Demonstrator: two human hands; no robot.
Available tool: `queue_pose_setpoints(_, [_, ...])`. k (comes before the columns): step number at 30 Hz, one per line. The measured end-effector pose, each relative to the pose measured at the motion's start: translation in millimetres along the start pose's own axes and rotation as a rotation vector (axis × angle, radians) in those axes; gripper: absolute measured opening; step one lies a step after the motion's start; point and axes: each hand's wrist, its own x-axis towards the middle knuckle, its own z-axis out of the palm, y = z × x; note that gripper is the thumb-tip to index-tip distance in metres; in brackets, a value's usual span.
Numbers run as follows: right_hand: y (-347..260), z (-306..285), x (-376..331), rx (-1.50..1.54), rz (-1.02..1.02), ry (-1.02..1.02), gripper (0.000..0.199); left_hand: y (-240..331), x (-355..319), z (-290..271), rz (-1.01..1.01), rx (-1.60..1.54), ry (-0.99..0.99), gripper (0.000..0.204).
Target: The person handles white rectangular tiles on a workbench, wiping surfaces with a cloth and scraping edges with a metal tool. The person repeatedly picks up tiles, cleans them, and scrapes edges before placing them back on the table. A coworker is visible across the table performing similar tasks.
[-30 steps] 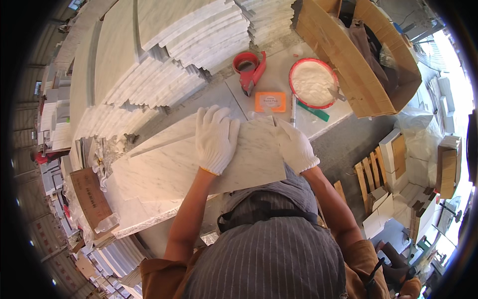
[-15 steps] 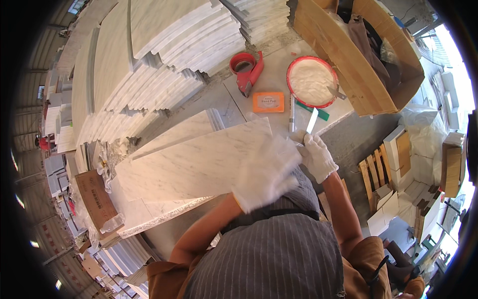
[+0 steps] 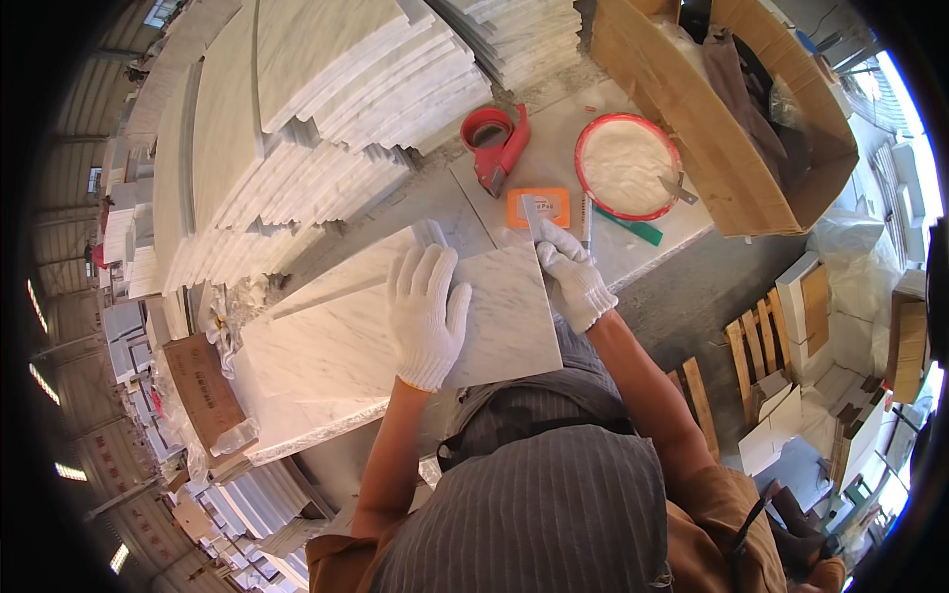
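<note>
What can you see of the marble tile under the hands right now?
The marble tile is a white square slab with faint grey veins, lying flat atop a stack of similar slabs. The gloved left hand presses flat on its middle. The gloved right hand grips its far right edge, holding a thin metal blade there. Its near corner overhangs the person's cap.

Both your hands wear white knitted cotton gloves, matt and a little fuzzy: the left hand (image 3: pixel 427 314) lies on a white marble tile (image 3: pixel 395 331), smooth with grey veins and a soft sheen. Your right hand (image 3: pixel 570 277) holds a thin metal blade (image 3: pixel 532 215). In the upper middle of the frame you see a glossy red plastic tape dispenser (image 3: pixel 494 143) and a red-rimmed bowl (image 3: pixel 627 165) of grainy white paste (it looks rough). The box (image 3: pixel 697 109) at upper right is plain brown cardboard.
</note>
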Motion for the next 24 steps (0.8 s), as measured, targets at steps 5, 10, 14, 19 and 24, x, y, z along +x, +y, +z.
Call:
queue_pose_setpoints(5, [5, -3, 6, 0.159, 0.022, -0.03, 0.035, 1, 2, 0, -0.009, -0.009, -0.006, 0.038])
queue_pose_setpoints(10, [11, -2, 18, 0.2, 0.021, -0.043, 0.03, 1, 4, 0, -0.012, -0.026, -0.027, 0.038])
queue_pose_setpoints(14, [11, -3, 11, 0.187, 0.055, -0.045, 0.026, 1, 4, 0, -0.007, -0.012, -0.022, 0.038])
queue_pose_setpoints(19, [18, -28, -9, 0.176, 0.098, -0.162, 0.022, 2, 5, 1, 0.0, -0.019, -0.013, 0.038])
queue_pose_setpoints(24, [8, -60, -61, -0.056, 0.23, -0.198, 0.017, 2, 5, 1, -0.002, -0.008, -0.013, 0.038])
